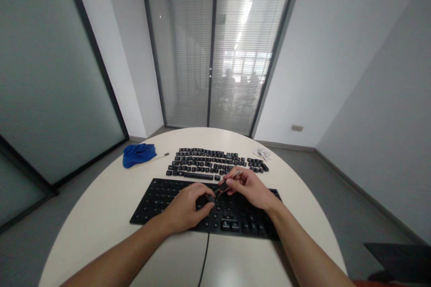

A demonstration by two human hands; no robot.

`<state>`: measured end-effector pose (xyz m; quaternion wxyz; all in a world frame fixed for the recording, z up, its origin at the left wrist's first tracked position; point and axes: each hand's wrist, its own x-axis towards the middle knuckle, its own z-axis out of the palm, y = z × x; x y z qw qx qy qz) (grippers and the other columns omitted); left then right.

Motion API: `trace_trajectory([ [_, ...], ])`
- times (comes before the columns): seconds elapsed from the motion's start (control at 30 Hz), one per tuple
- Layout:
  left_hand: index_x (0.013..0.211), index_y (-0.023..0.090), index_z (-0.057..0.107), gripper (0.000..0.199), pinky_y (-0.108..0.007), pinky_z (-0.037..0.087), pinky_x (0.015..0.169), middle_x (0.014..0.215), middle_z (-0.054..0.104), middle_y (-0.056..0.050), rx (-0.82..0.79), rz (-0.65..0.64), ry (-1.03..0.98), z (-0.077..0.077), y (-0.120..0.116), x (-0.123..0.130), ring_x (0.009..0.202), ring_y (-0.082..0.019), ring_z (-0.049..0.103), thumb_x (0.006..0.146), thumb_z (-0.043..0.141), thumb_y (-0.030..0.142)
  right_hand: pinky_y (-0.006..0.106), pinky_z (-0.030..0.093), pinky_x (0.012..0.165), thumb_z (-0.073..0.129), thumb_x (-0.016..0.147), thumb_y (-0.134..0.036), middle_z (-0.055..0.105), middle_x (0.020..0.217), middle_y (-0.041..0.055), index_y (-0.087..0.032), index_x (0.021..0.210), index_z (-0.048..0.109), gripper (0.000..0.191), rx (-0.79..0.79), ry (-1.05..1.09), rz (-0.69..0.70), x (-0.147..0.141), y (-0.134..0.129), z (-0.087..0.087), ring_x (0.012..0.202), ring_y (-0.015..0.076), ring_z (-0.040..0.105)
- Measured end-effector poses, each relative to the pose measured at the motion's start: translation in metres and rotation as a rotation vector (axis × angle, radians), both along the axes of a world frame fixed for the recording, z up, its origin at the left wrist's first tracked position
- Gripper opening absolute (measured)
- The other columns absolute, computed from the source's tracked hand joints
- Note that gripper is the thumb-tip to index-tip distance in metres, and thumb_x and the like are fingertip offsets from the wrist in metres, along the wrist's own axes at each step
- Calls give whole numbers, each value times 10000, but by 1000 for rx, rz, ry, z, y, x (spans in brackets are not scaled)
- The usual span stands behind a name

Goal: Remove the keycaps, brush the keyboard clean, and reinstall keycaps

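Keyboard (151,202) under left hand (188,206) and right hand (247,184), loose keys (202,164) at its 12 o'clock, blue cloth (138,155) at 10. Right's fingers closed on small tool (223,186); left's curled at dark key (211,198), tool's 8 o'clock, can't tell if gripped.

Head view — from above, facing forward and down over keyboard (218,216).

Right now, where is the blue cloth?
In the head view, the blue cloth lies at the left edge of the table, left of the loose keycaps, beside a thin dark-tipped stick.
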<state>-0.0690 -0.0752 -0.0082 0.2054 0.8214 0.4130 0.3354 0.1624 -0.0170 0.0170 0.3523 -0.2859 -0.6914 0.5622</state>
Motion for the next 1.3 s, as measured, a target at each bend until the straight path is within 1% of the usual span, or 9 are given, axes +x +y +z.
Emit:
trace_trajectory([
  [0.13, 915, 206, 683, 117, -344, 512, 836, 926, 729, -43, 3, 160, -45, 0, 1, 7, 871, -213, 669, 894, 568, 213, 349, 621, 770, 735, 837, -497, 746, 948, 56, -195, 883, 562, 352, -30, 14, 1, -7, -5, 1, 858, 175, 726],
  [0.23, 861, 206, 676, 168, -329, 506, 799, 858, 730, -30, 2, 204, -74, 0, 2, 8, 823, -207, 675, 927, 523, 218, 377, 616, 836, 740, 832, -504, 740, 1008, 61, -196, 867, 542, 367, -38, 24, 16, -12, -8, 1, 917, 181, 721],
  [0.43, 1024, 226, 690, 181, -357, 511, 866, 1015, 753, -41, -11, 243, -35, -1, 4, 7, 935, -236, 696, 967, 519, 246, 369, 615, 844, 720, 854, -503, 727, 1054, 73, -192, 897, 545, 360, -19, 44, -7, -12, -7, -2, 962, 188, 718],
  [0.53, 1031, 220, 682, 188, -352, 514, 828, 977, 754, -44, -22, 265, -5, 1, 4, 7, 897, -240, 704, 980, 506, 258, 364, 621, 827, 719, 854, -507, 724, 1066, 75, -194, 896, 534, 367, -31, 53, -7, -12, -7, 0, 966, 192, 721],
  [0.8, 1000, 198, 685, 239, -313, 489, 727, 762, 708, -14, -98, 240, -118, 6, 1, 7, 725, -204, 674, 986, 485, 328, 301, 630, 762, 717, 874, -466, 729, 1063, 70, -199, 927, 526, 333, -52, 126, -4, -13, -8, 0, 914, 174, 742],
  [0.9, 1085, 197, 672, 255, -337, 499, 828, 956, 740, -50, -91, 175, -161, 4, 1, 8, 871, -215, 684, 982, 468, 308, 287, 630, 752, 730, 866, -458, 737, 1047, 62, -202, 928, 535, 327, -57, 145, -29, -12, -6, -2, 907, 171, 745],
  [1.0, 1176, 196, 642, 282, -383, 472, 958, 1179, 709, -84, -92, 128, -181, 2, 1, 8, 1061, -239, 650, 978, 464, 289, 296, 632, 747, 734, 856, -469, 741, 1038, 64, -204, 922, 544, 333, -60, 144, -55, -11, -3, -3, 904, 181, 747],
  [1.13, 1294, 190, 575, 353, -401, 498, 928, 1173, 707, -103, -158, 143, -231, -2, 1, 6, 986, -235, 665, 969, 510, 313, 310, 632, 739, 742, 841, -485, 737, 1061, 68, -208, 905, 545, 345, -52, 145, -87, -9, -1, -4, 889, 189, 749],
  [1.3, 1320, 181, 577, 371, -377, 523, 918, 1150, 722, -104, -291, 47, -442, -6, 4, 2, 1006, -216, 679, 980, 496, 304, 298, 628, 701, 742, 835, -497, 738, 1070, 72, -209, 888, 538, 357, -51, 172, -131, -7, 2, -4, 916, 205, 748],
])
